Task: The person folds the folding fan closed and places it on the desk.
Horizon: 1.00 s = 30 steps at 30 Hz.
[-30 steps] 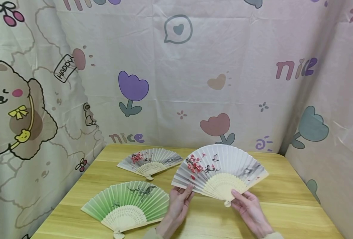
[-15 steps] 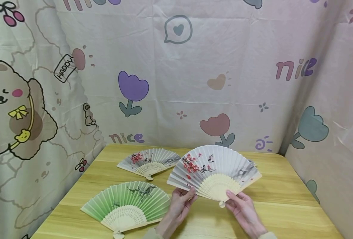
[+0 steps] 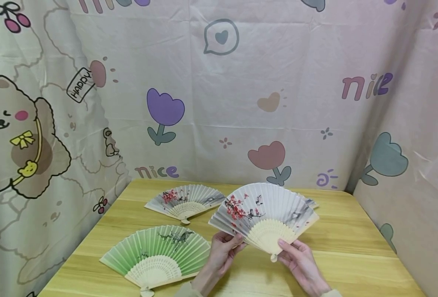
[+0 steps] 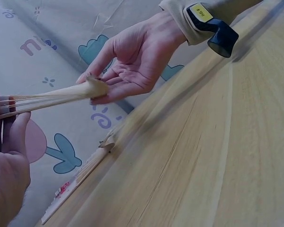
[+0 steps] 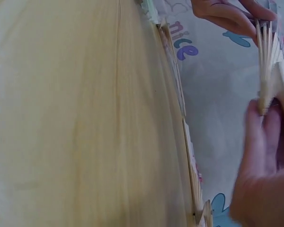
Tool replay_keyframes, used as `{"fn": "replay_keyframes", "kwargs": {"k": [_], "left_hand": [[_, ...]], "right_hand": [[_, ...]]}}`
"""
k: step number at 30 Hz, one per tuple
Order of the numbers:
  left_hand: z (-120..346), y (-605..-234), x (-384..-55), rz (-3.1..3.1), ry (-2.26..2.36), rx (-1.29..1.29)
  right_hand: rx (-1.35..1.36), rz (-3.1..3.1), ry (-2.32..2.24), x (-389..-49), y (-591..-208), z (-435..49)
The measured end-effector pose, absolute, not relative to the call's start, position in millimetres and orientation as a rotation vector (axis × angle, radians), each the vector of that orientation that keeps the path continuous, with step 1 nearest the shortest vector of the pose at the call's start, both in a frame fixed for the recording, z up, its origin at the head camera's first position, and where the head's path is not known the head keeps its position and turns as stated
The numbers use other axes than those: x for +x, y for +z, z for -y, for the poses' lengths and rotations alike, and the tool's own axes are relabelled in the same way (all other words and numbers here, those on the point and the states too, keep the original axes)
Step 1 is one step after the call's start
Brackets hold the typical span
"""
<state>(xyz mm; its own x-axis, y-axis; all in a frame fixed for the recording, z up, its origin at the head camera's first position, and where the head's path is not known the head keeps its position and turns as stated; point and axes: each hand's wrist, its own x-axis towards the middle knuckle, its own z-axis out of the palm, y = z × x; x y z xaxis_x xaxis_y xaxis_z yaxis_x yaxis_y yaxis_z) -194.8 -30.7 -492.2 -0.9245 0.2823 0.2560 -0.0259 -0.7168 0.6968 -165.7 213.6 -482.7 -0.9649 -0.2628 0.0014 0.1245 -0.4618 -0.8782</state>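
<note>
A white-grey folding fan [image 3: 267, 210] with red blossoms and pale wooden ribs is spread above the table, held in both hands. My left hand [image 3: 224, 251] pinches its left edge, thumb in front and fingers behind. Near the pivot, my right hand [image 3: 300, 260] grips the lower right side, its thumb lying on the ribs. The left wrist view catches the fan's ribs [image 4: 52, 98] edge-on between the two hands. A green folding fan [image 3: 167, 251] lies spread beside my left forearm, and a similar blossom fan [image 3: 189, 202] lies farther back.
Behind the held fan, the grey-blue edge of another fan [image 3: 311, 203] peeks out at the right. All this is over a wooden table [image 3: 352, 247], with printed curtains [image 3: 219, 95] hanging at its back and sides. A dark camera [image 4: 217, 35] is strapped to the right wrist.
My right hand has moved left, bringing the held fan with it, and the fan looks slightly narrower. The edge of the fan behind it has come into view. The other fans stay put.
</note>
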Motion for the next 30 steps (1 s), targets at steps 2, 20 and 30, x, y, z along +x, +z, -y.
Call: {"fn": "replay_keyframes", "kwargs": {"k": [2,20,30], "left_hand": [[30.4,-492.3,-194.2,-1.098,2.718,0.539],[30.2,-490.0,-193.4,-1.196,2.736,0.459],[28.3,-488.8,-194.2,-1.225,2.777,0.357]], "right_hand": [[-0.084,-1.562,-2.465,-165.2,-481.5,-212.6],[-0.03,-1.568,-2.4,-166.3,-481.4,-214.8],[-0.021,-1.54,-2.464,-166.1,-479.7,-210.4]]}}
